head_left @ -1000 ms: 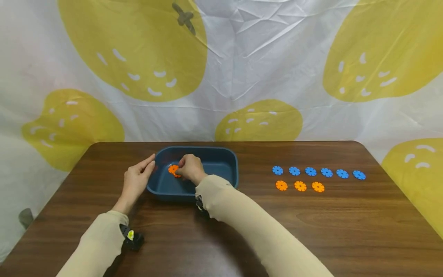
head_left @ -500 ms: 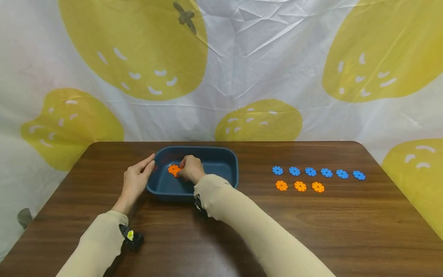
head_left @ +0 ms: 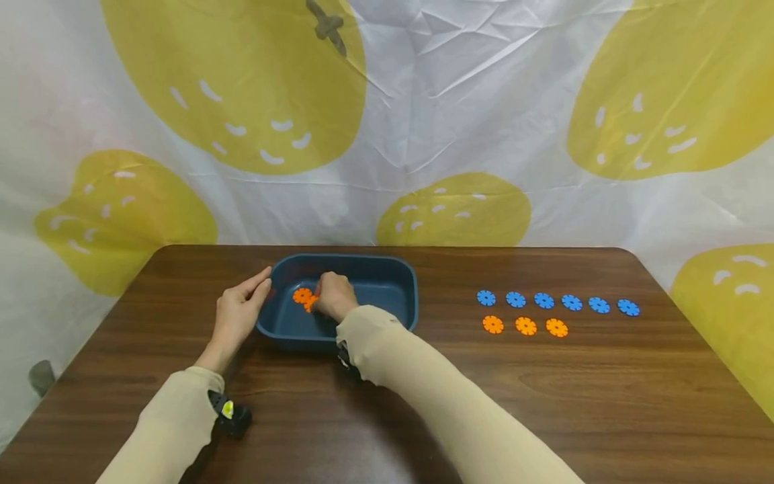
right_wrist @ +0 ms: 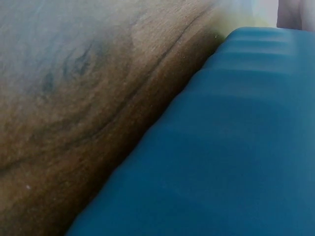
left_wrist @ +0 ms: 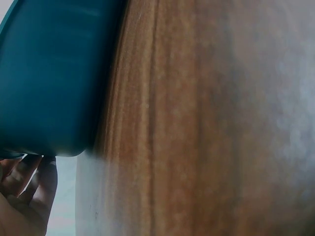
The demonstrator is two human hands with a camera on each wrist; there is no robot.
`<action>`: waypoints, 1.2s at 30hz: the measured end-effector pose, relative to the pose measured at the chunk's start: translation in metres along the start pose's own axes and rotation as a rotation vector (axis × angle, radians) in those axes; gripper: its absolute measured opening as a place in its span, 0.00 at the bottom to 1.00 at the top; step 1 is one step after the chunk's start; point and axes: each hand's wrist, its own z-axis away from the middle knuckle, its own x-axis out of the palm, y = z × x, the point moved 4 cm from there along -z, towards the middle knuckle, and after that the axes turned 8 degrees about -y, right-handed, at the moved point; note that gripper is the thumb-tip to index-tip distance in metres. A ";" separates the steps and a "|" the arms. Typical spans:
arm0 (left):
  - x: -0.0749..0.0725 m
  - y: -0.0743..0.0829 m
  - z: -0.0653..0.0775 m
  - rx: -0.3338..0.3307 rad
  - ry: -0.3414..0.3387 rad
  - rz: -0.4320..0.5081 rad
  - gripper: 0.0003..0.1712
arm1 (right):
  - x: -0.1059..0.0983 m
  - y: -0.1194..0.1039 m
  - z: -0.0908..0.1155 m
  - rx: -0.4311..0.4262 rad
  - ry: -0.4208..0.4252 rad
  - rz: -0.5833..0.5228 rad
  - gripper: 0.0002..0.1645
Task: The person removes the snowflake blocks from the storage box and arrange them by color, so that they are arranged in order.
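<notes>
A dark blue rectangular basin (head_left: 387,296) stands at the back of the table. My left hand (head_left: 236,316) touches its left end with straight fingers and thumb; in the left wrist view, fingertips (left_wrist: 48,164) meet the basin's outer wall. Inside it, my right hand (head_left: 336,296) pinches a notched orange plastic disc (head_left: 310,305), partly hidden by the fingers. Another orange notched disc (head_left: 302,296) lies just left of it in the basin; the two overlap or touch, I cannot tell which. In the right wrist view, the basin's wall (right_wrist: 236,147) covers the right hand's fingers.
Right of the basin, several blue notched discs (head_left: 544,300) lie in a row on the brown wooden table (head_left: 605,390). Three orange discs (head_left: 526,326) form a shorter row in front of them. A white cloth (head_left: 399,134) with yellow fruit prints hangs behind.
The right hand has shifted very slightly, and a little more of the orange disc at its fingertips shows. The left hand stays at the basin's left end.
</notes>
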 end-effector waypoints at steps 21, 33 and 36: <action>0.000 0.000 -0.001 -0.006 -0.019 0.000 0.23 | -0.010 0.012 0.011 0.017 0.014 -0.171 0.08; 0.001 0.000 0.001 -0.003 -0.026 -0.016 0.23 | -0.022 0.023 0.025 -0.059 -0.035 -0.291 0.07; 0.001 0.001 0.000 0.008 -0.031 -0.010 0.23 | -0.027 0.026 0.030 -0.095 -0.037 -0.328 0.06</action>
